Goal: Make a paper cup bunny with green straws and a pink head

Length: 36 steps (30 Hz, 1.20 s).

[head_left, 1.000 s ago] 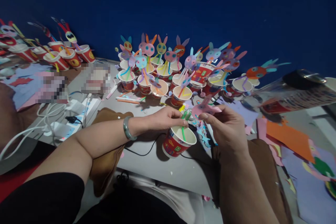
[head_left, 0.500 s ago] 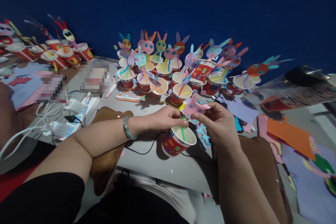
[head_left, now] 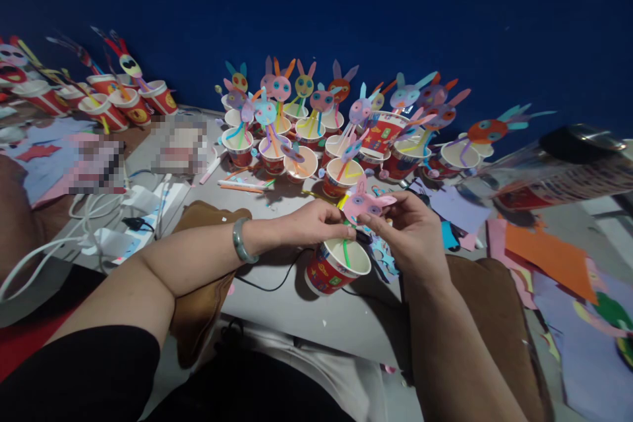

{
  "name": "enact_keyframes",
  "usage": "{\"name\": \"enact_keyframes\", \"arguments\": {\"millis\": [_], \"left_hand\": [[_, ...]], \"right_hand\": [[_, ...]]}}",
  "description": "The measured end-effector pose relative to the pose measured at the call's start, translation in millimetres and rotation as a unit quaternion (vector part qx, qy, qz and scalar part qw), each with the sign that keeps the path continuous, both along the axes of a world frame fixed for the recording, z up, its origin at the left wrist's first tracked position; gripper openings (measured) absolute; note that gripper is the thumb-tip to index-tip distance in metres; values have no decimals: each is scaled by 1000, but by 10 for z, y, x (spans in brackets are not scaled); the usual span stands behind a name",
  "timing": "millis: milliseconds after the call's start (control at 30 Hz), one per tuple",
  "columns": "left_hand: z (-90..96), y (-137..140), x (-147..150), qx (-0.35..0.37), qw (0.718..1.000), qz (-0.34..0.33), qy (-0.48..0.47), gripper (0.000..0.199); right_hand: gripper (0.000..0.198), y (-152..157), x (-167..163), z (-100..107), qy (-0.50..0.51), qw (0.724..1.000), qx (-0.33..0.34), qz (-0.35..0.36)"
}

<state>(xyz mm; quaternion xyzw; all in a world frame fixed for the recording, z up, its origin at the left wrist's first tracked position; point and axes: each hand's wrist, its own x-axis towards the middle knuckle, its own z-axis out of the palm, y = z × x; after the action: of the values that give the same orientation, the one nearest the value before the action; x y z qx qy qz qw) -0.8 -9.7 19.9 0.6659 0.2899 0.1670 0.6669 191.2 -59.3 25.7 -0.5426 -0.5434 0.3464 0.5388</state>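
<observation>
In the middle stands a red printed paper cup (head_left: 332, 274), tilted slightly, its pale inside facing up. A green paper strip (head_left: 346, 256) rises from inside it. My left hand (head_left: 321, 221) reaches over the cup's far rim, thumb and fingers closed on the strip's upper part; the exact grip is partly hidden. Just above, my right hand (head_left: 418, 234) pinches a pink paper rabbit head (head_left: 363, 201) by its right side. The head has long ears and bluish round eyes, and sits close to the strip's top.
Behind are several cups with paper rabbit heads (head_left: 281, 88). A clear bottle (head_left: 554, 168) stands right, near orange paper (head_left: 551, 257) and purple sheets. Left lie a power strip (head_left: 148, 217) with white cables and another person's arm (head_left: 20, 224). Brown cushions (head_left: 482, 316) flank the table edge.
Almost nothing differs. The pink rabbit head and my right fingers have shifted very slightly; the cup and my left hand stay in place.
</observation>
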Motion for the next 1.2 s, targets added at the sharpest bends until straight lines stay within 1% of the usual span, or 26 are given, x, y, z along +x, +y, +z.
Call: {"name": "enact_keyframes", "arguments": {"millis": [133,300,467,700,833,1000,1200], "left_hand": [[-6,1,3,-8,1000,2,-4,51],[-14,8,3,-9,1000,7,-2,51],[-19,4,2,-18,1000,14,-19,45],[-39,14,5,-25,999,12,-42,34],[-45,24,10,-23,999,8,-41,29],[-17,19,8,-24,999,8,-23,31],[-8,6,11,-34,999,14,-34,40]], "right_hand": [[36,-9,-42,33,-22,1000,16,-11],[47,1,-84,49,3,1000,11,-11],[56,-1,-95,59,12,1000,-10,-9],[56,-11,-84,50,0,1000,-16,11],[65,-19,-98,46,-1,1000,-16,18],[70,-18,-104,21,10,999,-17,29],[81,-7,-96,-25,29,998,-31,37]]}}
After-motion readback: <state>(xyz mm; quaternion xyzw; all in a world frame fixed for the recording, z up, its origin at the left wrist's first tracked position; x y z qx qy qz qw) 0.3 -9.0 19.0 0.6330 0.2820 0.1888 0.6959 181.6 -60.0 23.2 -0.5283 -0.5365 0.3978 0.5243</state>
